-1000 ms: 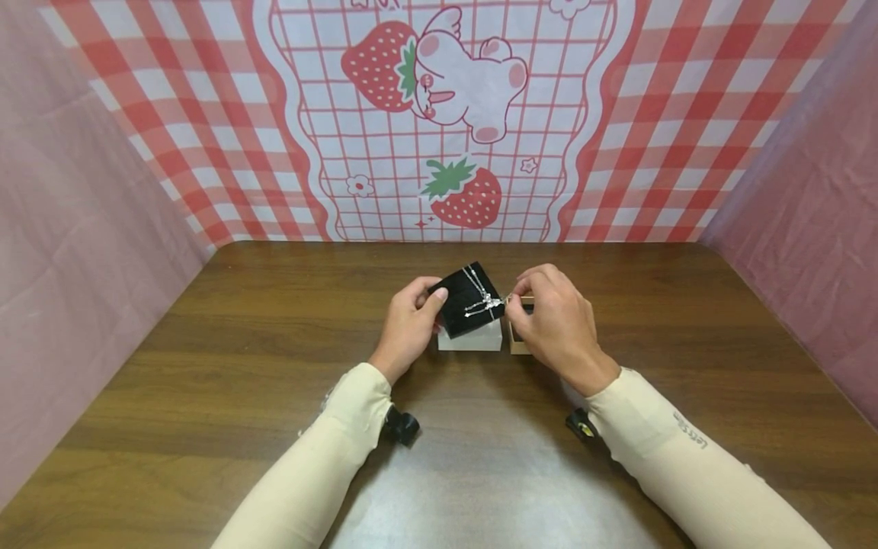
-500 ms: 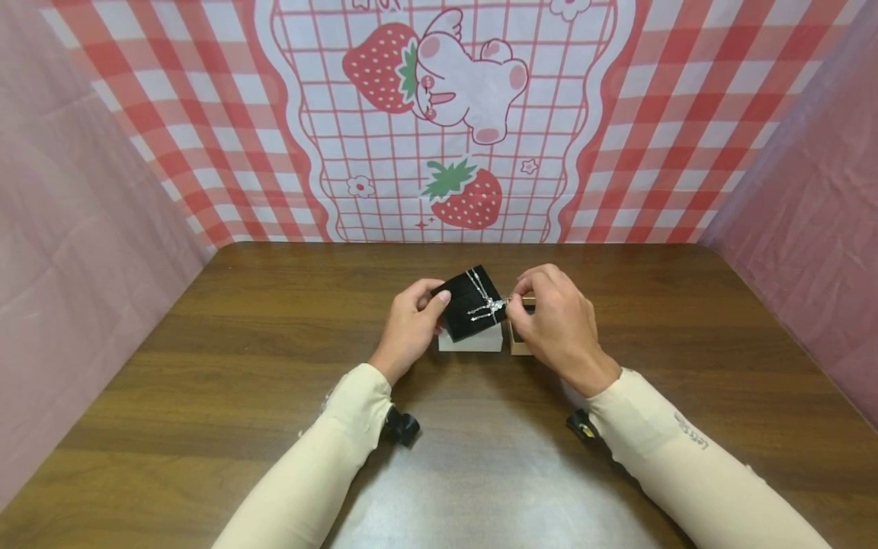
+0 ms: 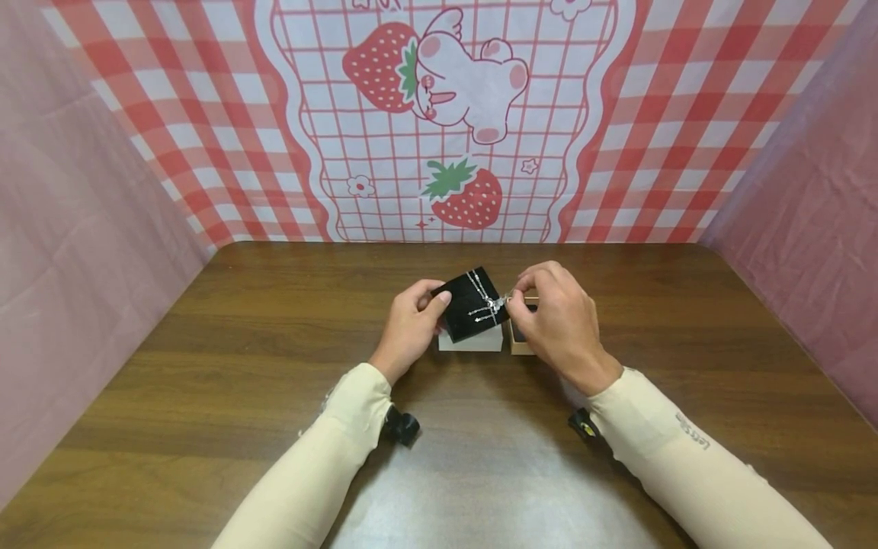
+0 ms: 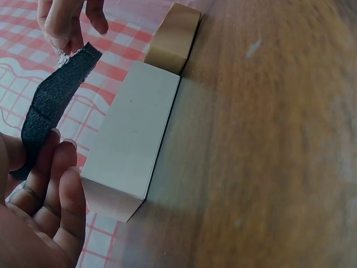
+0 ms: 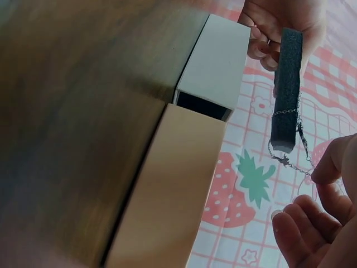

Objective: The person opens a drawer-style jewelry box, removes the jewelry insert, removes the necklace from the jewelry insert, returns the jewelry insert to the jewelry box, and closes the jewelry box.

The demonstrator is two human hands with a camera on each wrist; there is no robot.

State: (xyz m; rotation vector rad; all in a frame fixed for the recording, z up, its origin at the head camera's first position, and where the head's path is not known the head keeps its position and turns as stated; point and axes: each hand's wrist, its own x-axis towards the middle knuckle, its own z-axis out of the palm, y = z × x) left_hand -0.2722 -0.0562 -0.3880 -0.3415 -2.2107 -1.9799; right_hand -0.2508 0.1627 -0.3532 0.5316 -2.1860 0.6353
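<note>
My left hand [image 3: 406, 328] holds a square black foam jewelry pad [image 3: 456, 309] by its left edge, thumb on top and fingers beneath. A silver necklace [image 3: 493, 306] lies across the pad, with a sparkling pendant and dangling ends near the right corner. In the right wrist view its thin chain [image 5: 301, 168] runs off the pad's end to my right hand [image 3: 559, 324], which pinches it between thumb and forefinger. The pad is raised and tilted over a white box [image 3: 472, 341]. Behind my right fingers stands a tan box [image 3: 519, 348] with a dark inside, partly hidden.
Both boxes stand end to end on the brown wooden table [image 3: 439, 457]. The white box [image 5: 215, 61] has an open end facing the tan one. A red-and-white strawberry cloth [image 3: 466, 99] hangs behind the table, and pink curtains [image 3: 75, 229] flank it.
The pad has dropped slightly and shifted a little to the right in my left hand. The pendant has turned at the pad's corner while my right fingers keep pinching the chain.
</note>
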